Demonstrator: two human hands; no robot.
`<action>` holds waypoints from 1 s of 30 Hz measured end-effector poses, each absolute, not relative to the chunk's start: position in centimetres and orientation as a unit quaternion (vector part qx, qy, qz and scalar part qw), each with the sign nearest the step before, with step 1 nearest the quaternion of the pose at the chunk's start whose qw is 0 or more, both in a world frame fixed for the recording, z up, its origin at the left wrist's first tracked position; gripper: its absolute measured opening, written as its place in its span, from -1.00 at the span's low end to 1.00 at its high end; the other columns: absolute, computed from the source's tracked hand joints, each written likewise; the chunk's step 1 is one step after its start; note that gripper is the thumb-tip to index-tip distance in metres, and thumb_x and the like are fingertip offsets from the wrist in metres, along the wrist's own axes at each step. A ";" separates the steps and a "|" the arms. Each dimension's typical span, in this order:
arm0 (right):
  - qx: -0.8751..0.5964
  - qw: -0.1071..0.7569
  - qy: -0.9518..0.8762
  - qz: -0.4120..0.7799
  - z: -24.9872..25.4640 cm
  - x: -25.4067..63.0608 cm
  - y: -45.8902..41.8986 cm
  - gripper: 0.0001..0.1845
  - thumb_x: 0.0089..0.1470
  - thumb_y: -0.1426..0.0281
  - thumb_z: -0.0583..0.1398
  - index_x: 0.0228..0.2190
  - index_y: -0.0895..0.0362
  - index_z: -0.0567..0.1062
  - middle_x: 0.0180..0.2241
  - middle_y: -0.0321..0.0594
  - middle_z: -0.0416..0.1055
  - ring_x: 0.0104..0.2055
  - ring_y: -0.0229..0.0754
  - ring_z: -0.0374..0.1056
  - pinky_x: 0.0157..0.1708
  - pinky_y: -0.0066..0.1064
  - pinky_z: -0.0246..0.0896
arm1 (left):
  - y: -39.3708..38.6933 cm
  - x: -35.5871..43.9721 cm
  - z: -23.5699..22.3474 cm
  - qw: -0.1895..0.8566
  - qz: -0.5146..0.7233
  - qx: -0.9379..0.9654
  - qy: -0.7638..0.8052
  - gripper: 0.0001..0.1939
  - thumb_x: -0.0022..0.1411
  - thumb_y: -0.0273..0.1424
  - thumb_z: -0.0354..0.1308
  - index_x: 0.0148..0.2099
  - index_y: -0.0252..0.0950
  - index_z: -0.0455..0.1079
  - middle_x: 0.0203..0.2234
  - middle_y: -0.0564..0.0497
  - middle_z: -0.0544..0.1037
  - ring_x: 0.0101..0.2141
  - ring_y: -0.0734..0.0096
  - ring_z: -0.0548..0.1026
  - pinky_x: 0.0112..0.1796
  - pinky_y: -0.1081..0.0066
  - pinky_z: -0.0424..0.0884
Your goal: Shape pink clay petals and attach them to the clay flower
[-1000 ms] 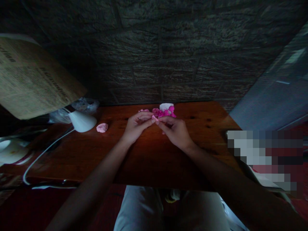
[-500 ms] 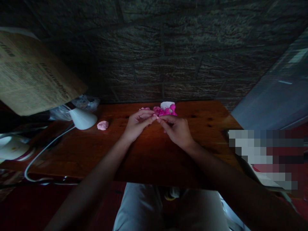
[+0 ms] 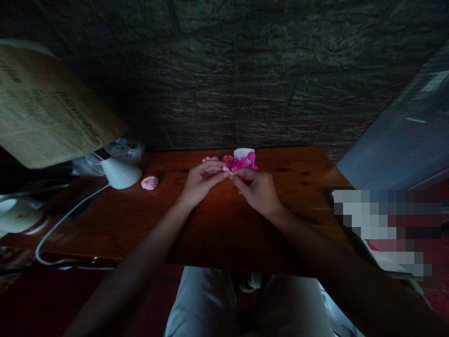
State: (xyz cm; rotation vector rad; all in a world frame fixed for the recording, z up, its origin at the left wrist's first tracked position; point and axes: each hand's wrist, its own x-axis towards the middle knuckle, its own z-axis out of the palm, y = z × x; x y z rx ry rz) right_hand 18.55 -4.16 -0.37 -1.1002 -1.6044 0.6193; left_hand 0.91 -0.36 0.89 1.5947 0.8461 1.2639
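Note:
My left hand (image 3: pixel 200 182) and my right hand (image 3: pixel 260 189) meet above the wooden table (image 3: pixel 224 224). Between their pinched fingertips is a small light-pink piece (image 3: pixel 227 169), soft-looking and narrow; its material is unclear. Just behind the fingers lie bright magenta pieces (image 3: pixel 242 163) with rounded ends, partly hidden by my hands. Ruffled paler pink pieces (image 3: pixel 210 159) rest left of them, and a small white object (image 3: pixel 243 152) stands at the back. Farther left sits a crumpled pink lump (image 3: pixel 150 183), apart from both hands.
A lamp with a white base (image 3: pixel 121 173) and newsprint-patterned shade (image 3: pixel 56 107) stands left, its white cord (image 3: pixel 52 238) trailing over the table's front edge. Clear plastic (image 3: pixel 126 150) lies behind it. A dark stone-patterned wall (image 3: pixel 217 79) closes the back. A grey panel (image 3: pixel 396 126) stands right.
The pink piece shows slightly more between my fingertips, whose grip has shifted a little. Both arms and the things on the table stay in place.

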 end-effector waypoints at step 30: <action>-0.380 0.521 -0.587 0.489 -0.3 18.8 -3.2 -0.62 0.04 0.04 0.33 -0.28 0.08 0.67 -0.29 -0.23 0.63 -0.48 -0.36 0.34 -0.51 -0.50 0.33 | -0.7 0.9 1.2 0.448 0.527 0.645 0.324 -0.78 0.03 -0.31 0.48 -0.26 -0.22 0.57 -0.33 -0.02 0.68 -0.32 0.35 0.62 -0.25 0.33 0.53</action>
